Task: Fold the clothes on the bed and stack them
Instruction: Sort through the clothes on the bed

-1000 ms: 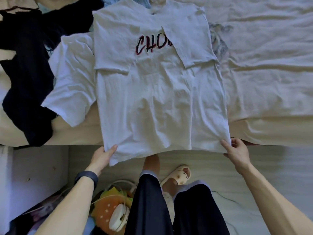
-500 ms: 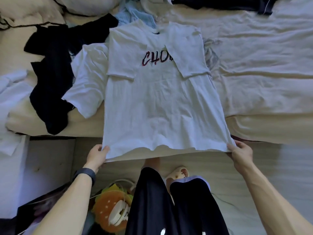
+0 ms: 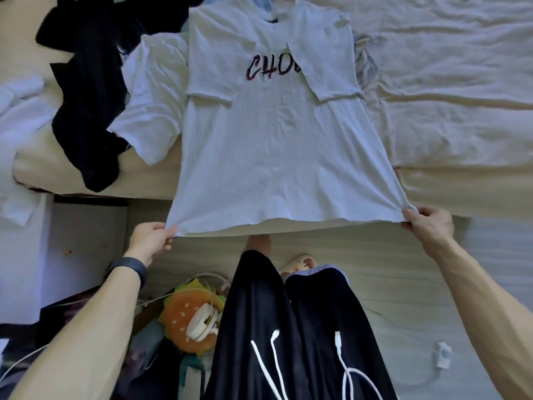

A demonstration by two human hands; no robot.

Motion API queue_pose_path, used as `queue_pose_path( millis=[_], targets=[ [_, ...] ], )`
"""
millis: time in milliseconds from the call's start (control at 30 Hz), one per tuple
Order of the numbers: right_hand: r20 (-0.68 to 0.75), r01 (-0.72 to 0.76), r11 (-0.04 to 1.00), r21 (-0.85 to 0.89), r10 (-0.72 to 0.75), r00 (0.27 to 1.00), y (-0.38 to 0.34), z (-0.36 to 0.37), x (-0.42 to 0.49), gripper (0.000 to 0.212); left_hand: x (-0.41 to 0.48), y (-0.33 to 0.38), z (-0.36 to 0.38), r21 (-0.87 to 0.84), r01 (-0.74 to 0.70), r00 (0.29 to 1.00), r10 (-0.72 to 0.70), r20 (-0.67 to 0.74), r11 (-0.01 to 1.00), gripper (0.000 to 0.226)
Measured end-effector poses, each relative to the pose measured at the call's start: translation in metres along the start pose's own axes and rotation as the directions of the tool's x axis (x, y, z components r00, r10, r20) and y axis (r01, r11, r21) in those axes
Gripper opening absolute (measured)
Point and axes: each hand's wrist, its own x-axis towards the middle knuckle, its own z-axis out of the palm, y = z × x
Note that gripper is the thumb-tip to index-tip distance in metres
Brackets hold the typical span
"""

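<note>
A white T-shirt [image 3: 274, 134] with dark red lettering lies front-up on the bed [image 3: 461, 116], both sleeves folded in over the chest. Its hem hangs past the bed's edge and is stretched taut. My left hand [image 3: 151, 241] pinches the hem's left corner. My right hand [image 3: 429, 223] pinches the right corner. Another white shirt [image 3: 150, 99] lies partly under it on the left, and a black garment [image 3: 83, 90] sprawls further left.
More white cloth [image 3: 20, 125] lies at the far left over a white cabinet [image 3: 26, 255]. On the floor by my legs sit a burger-shaped plush [image 3: 184, 316], white cables [image 3: 346, 368] and a small white plug [image 3: 442, 353].
Both hands have taken the hem corners, moved apart and pulled the hem off the bed's edge toward me, drawing the shirt taut. The view has tilted up the bed.
</note>
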Motion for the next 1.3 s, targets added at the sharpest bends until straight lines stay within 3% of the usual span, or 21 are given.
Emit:
queue_pose_path(
  millis=[167,267,367,433,500,633,767,833,900,967,1033,1167,1233,1300],
  targets=[
    [0.058,-0.032,0.997,0.067,0.028,0.998,0.014,-0.015,-0.011,0.023,-0.028,-0.003,-0.017,-0.304,0.147,0.989,-0.142,0.04,0.941,0.031],
    [-0.034,-0.105,0.988,0.11,0.11,0.993,0.028,-0.018,-0.03,0.014,-0.04,-0.023,-0.011,-0.458,0.241,0.968,-0.246,0.05,0.856,0.029],
    [-0.067,-0.131,0.961,0.245,0.151,0.986,0.031,-0.029,-0.052,0.022,-0.054,-0.039,-0.003,-0.604,0.284,0.951,-0.299,0.079,0.744,0.022],
    [-0.055,-0.153,0.907,0.393,0.189,0.98,0.035,-0.035,-0.063,0.027,-0.064,-0.045,0.004,-0.609,0.246,0.964,-0.256,0.071,0.754,0.023],
    [-0.022,-0.181,0.854,0.487,0.22,0.975,0.034,-0.039,-0.074,0.028,-0.072,-0.046,0.008,-0.553,0.13,0.989,-0.148,0.011,0.823,0.028],
    [0.003,-0.172,0.878,0.446,0.191,0.982,0.025,-0.041,-0.085,0.025,-0.083,-0.039,0.001,-0.359,-0.058,0.996,0.03,-0.084,0.932,0.027],
    [-0.023,-0.12,0.907,0.404,0.141,0.99,0.009,-0.037,-0.083,0.023,-0.09,-0.025,-0.014,-0.142,-0.193,0.973,0.17,-0.155,0.971,0.034],
    [-0.081,-0.089,0.926,0.366,0.127,0.989,0.003,-0.041,-0.078,0.022,-0.093,-0.021,-0.023,-0.125,-0.204,0.964,0.177,-0.198,0.971,0.035],
    [-0.106,-0.061,0.925,0.375,0.109,0.988,-0.002,-0.046,-0.072,0.022,-0.094,-0.018,-0.027,-0.142,-0.197,0.971,0.173,-0.164,0.97,0.033],
    [-0.123,-0.056,0.916,0.396,0.114,0.986,-0.011,-0.047,-0.072,0.022,-0.1,-0.013,-0.025,-0.036,-0.245,0.965,0.24,-0.107,0.969,0.033],
    [-0.143,-0.039,0.909,0.416,0.108,0.984,-0.015,-0.046,-0.074,0.02,-0.107,-0.012,-0.023,0.22,-0.334,0.936,0.35,-0.039,0.917,0.034],
    [-0.14,-0.015,0.884,0.468,0.09,0.986,-0.008,-0.043,-0.092,0.021,-0.113,-0.038,-0.022,0.653,-0.394,0.881,0.468,0.068,0.647,0.044],
    [-0.074,-0.074,0.827,0.557,0.138,0.988,-0.004,-0.044,-0.098,0.026,-0.12,-0.05,-0.018,0.711,-0.413,0.814,0.58,0.008,0.569,0.033],
    [-0.006,-0.161,0.752,0.64,0.214,0.977,-0.006,-0.049,-0.1,0.028,-0.126,-0.05,-0.017,0.709,-0.426,0.761,0.647,-0.056,0.562,0.025]
  ],
)
